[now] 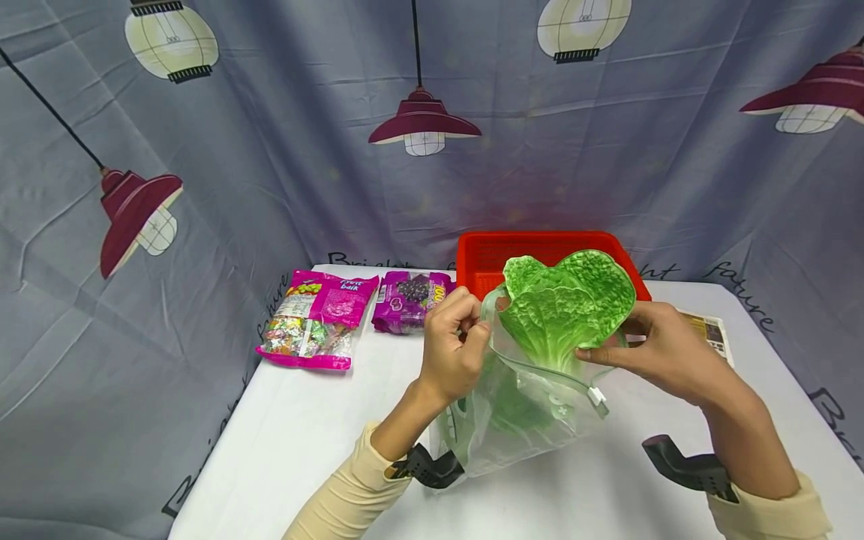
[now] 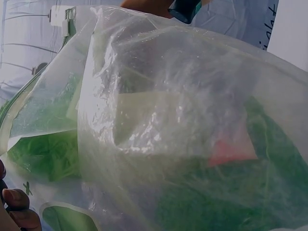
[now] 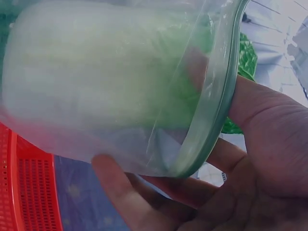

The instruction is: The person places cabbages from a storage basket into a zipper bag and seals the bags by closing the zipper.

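A green lettuce leaf (image 1: 567, 300) stands upright in the mouth of a clear zip bag (image 1: 499, 450), its frilly top above the rim. My left hand (image 1: 454, 346) pinches the bag's rim on the left, fingers curled. At the right side of the mouth, my right hand (image 1: 671, 358) holds the leaf near its lower edge. In the right wrist view its thumb (image 3: 196, 67) reaches inside the bag, while the other fingers lie outside the wall. More green shows blurred through the plastic. A white slider (image 1: 597, 395) sits on the zip track.
Behind the bag stands a red plastic basket (image 1: 482, 259). A pink candy bag (image 1: 317, 319) and a purple grape-printed packet (image 1: 410, 300) lie at the back left of the white table (image 1: 270, 465). Partly behind my right hand is a flat printed packet (image 1: 712, 335).
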The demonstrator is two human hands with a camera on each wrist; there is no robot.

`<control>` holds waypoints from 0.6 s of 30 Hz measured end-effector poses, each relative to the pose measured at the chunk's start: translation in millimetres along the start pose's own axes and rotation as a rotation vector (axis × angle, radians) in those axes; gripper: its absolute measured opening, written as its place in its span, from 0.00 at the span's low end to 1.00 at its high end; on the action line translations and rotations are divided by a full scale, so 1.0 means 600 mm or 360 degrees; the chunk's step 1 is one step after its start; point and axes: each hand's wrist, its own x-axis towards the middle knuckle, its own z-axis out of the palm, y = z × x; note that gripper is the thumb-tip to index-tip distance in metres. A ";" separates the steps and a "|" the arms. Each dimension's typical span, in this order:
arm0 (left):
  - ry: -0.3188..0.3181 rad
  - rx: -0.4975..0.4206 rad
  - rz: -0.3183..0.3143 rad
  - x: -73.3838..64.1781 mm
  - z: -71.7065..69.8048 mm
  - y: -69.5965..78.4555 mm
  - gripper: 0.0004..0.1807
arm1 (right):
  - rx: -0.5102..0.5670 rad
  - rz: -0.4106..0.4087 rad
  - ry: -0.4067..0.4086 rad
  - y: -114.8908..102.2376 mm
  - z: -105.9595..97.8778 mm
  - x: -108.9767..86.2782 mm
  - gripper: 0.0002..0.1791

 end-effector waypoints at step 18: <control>0.0019 -0.0024 -0.0061 0.006 -0.008 0.005 0.10 | 0.0225 -0.0160 -0.0019 0.004 -0.010 -0.004 0.36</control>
